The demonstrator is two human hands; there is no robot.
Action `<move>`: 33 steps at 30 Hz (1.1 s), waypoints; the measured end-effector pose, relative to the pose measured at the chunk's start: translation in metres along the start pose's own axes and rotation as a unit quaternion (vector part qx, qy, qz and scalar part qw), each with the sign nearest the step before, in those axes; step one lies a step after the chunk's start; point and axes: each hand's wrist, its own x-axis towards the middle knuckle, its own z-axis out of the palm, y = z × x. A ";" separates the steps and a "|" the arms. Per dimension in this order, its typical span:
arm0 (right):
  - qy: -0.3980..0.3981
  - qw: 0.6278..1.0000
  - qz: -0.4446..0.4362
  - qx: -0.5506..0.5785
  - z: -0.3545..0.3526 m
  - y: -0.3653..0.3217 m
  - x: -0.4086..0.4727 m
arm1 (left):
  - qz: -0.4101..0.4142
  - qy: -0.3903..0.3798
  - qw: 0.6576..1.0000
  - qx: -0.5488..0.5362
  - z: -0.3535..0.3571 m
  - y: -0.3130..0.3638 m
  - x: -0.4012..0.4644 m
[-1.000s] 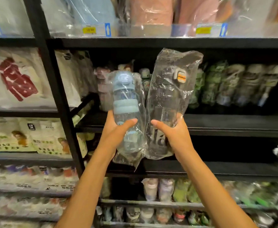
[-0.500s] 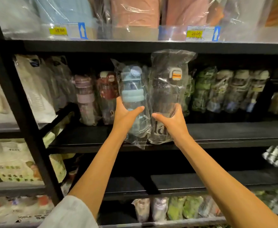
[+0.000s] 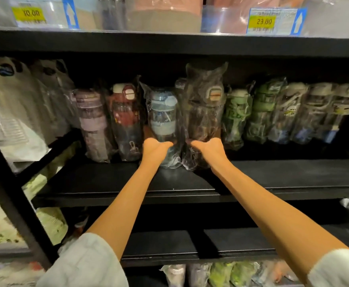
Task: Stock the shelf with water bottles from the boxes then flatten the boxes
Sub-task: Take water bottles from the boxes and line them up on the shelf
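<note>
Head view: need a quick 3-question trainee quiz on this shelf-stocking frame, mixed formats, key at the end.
1. True or false: the left hand grips the blue bottle.
2. The dark bottle in the right hand is: A) bare, B) wrapped in a clear plastic bag, C) in a cardboard box.
3. Fill in: just left of the blue bottle stands a ___ bottle.

Key: 1 true; 2 B; 3 red.

Shelf: black board, bare front edge.
Back row: wrapped bottles upright, red bottle leftward, green bottles rightward.
</note>
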 end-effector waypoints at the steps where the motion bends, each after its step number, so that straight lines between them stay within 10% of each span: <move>1: -0.004 1.000 0.003 0.021 0.003 0.000 0.005 | -0.026 0.010 1.000 -0.009 0.004 -0.004 0.007; 5: -0.007 0.998 -0.027 0.063 0.012 0.004 0.025 | -0.061 0.009 0.995 -0.080 0.019 -0.009 0.031; 9: 0.002 0.995 -0.101 0.022 0.014 0.008 0.045 | 0.096 0.051 0.993 0.036 0.027 -0.006 0.047; 33: -0.012 0.986 -0.162 0.046 0.024 0.026 0.068 | 0.130 0.082 0.988 0.012 0.034 -0.007 0.048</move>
